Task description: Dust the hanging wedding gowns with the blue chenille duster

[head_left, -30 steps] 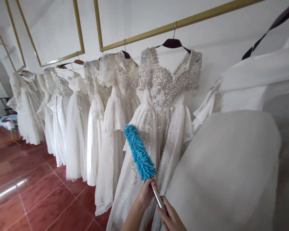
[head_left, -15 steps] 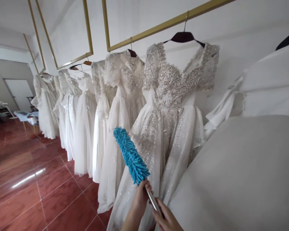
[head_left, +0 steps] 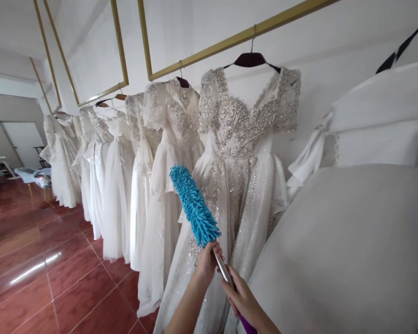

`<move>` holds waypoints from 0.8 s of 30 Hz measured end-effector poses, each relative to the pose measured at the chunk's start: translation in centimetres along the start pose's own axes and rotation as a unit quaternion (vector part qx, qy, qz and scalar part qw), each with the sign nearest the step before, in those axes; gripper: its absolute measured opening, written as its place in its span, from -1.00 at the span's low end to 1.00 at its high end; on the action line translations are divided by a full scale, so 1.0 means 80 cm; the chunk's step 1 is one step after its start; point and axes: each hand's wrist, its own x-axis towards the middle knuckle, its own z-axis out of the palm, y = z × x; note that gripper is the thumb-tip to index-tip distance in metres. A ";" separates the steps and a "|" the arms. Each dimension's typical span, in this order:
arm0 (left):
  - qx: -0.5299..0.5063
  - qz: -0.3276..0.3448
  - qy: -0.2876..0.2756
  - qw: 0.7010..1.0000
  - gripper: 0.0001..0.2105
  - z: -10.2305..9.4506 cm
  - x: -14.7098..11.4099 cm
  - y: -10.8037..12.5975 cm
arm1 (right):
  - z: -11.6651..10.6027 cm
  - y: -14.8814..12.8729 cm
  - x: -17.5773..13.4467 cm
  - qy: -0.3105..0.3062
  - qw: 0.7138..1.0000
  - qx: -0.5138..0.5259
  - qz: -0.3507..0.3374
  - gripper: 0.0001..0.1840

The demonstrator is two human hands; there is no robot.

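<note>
Far to the left of the fingers of my left hand point(head_left: 206, 262), a pale door point(head_left: 22, 139) shows at the back, with light blue chairs point(head_left: 26, 175) in front of it. Red floor tiles point(head_left: 87, 297) spread below and to the left of my fingers, with a white streak of light reflected on them.

Nearer my fingers, though well apart from them, a row of white dresses point(head_left: 116, 199) hangs along the wall, beneath gold frames point(head_left: 121, 46). The closest of these, a puff-sleeved dress point(head_left: 176, 139), hangs just beyond the blue duster head point(head_left: 195, 206).

That shaggy head tilts up and to the left, directly above my left fingers, which are curled closed round the metal shaft point(head_left: 222, 265) right beneath it. I can't tell whether its fibres touch the cloth behind.

Beyond my fingers and higher up, a beaded dress point(head_left: 242, 125) hangs from a dark hanger point(head_left: 250, 59), its sparkling skirt falling behind both my hands.

My right hand point(head_left: 242, 294) sits lower on the shaft, fingers clamped round it, with a purple handle end point(head_left: 246, 324) showing below them. To the right of those fingers, a full white gown point(head_left: 351, 241) swells out.
</note>
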 end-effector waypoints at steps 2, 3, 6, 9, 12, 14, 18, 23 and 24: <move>-0.009 -0.020 0.026 0.999 -0.70 -0.015 0.003 -0.016 | 0.004 0.017 -0.004 0.005 1.000 0.000 0.018 -0.64; -0.016 -0.033 0.042 0.998 -0.70 -0.024 0.003 -0.025 | 0.007 0.026 -0.007 0.003 0.999 0.001 0.032 -0.63; -0.035 -0.060 0.086 0.994 -0.72 -0.053 0.003 -0.052 | 0.017 0.058 -0.016 -0.001 0.997 0.004 0.074 -0.58; -0.056 -0.064 0.119 0.989 -0.73 -0.079 -0.001 -0.074 | 0.028 0.083 -0.022 0.003 0.994 -0.004 0.105 -0.55; -0.059 -0.080 0.154 0.983 -0.70 -0.098 -0.008 -0.084 | 0.039 0.092 -0.025 -0.005 0.993 -0.023 0.112 -0.53; -0.053 -0.100 0.167 0.979 -0.68 -0.104 -0.013 -0.084 | 0.043 0.090 -0.026 -0.001 0.993 -0.036 0.110 -0.52; -0.060 -0.059 0.165 0.983 -0.69 -0.095 -0.021 -0.070 | 0.041 0.070 -0.029 0.021 0.994 -0.044 0.101 -0.46; -0.041 0.000 0.093 0.995 -0.70 -0.047 -0.024 -0.031 | 0.028 0.027 -0.025 0.039 0.998 -0.028 0.030 -0.54; -0.034 0.005 0.074 0.997 -0.71 -0.036 -0.023 -0.023 | 0.025 0.020 -0.022 0.049 0.998 -0.026 0.021 -0.54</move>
